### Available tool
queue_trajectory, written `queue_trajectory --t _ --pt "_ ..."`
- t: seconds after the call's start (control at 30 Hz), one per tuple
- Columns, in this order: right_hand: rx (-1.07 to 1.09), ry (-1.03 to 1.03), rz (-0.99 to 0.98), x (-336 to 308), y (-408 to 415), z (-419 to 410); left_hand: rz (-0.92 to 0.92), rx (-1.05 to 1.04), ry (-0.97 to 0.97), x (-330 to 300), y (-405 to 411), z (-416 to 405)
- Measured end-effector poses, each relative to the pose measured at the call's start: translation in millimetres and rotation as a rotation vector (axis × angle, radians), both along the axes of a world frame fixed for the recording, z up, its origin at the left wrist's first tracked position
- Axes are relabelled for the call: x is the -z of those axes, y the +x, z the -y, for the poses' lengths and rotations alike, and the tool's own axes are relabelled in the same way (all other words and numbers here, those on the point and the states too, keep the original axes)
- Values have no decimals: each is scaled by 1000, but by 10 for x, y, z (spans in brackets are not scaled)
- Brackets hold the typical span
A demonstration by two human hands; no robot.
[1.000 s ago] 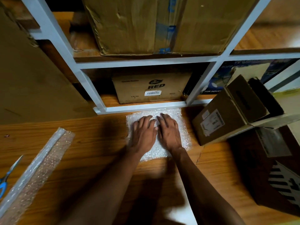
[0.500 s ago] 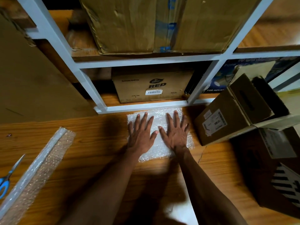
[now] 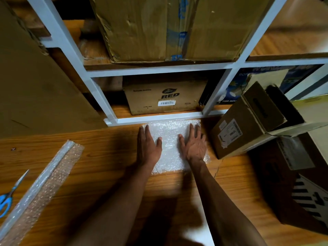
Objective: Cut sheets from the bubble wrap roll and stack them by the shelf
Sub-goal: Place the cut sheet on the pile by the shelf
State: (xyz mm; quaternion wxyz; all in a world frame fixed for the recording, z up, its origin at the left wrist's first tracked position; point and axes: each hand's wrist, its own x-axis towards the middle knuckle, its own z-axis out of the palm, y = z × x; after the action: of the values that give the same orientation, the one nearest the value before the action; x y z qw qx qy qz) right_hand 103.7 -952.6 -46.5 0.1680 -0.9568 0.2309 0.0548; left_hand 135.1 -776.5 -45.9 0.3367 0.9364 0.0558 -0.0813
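1. Head view: the sheets (image 3: pixel 170 139) are seen flat on the floor (image 3: pixel 88 142), against the shelf (image 3: pixel 156 119).
2. The left hand (image 3: pixel 149 148) and right hand (image 3: pixel 194 146) are laid on the side edges, fingers straight, gripping nothing.
3. The roll (image 3: pixel 40 189) is left well apart.

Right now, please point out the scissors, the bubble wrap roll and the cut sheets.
scissors (image 3: pixel 6 204): head view, blue handle.
bubble wrap roll (image 3: pixel 40 190): head view, middle of roll.
cut sheets (image 3: pixel 169 139): head view, bare patch between hands.
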Motion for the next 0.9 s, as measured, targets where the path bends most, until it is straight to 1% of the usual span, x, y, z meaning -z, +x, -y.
queue_trajectory --t 0.07,0.17,0.23,0.37,0.5,0.57,0.63,0.73,0.83,0.9 --pt "4 -28 -15 2 -9 14 -3 -3 12 13 -18 -48" --pt "-24 -37 -24 39 -19 25 -42 21 -21 24 -40 -64" --pt "-28 -19 -1 39 -12 36 -33 38 -23 5 -41 -64" --pt "9 -33 24 9 -76 55 -6 0 -14 22 -49 -132" --pt "-36 9 19 62 -130 91 -18 79 -17 54 -32 -148" --pt "-21 -16 57 36 -134 109 -1 28 -13 30 -8 -139" --pt "-3 -46 123 -46 -144 111 67 -49 13 6 0 -150" --pt "8 35 195 -144 -103 120 130 -89 43 26 -23 -138" --pt "30 136 177 -118 -7 166 93 -56 30 27 -24 -71" --pt "57 182 129 -84 48 201 43 -23 61 8 3 -16"
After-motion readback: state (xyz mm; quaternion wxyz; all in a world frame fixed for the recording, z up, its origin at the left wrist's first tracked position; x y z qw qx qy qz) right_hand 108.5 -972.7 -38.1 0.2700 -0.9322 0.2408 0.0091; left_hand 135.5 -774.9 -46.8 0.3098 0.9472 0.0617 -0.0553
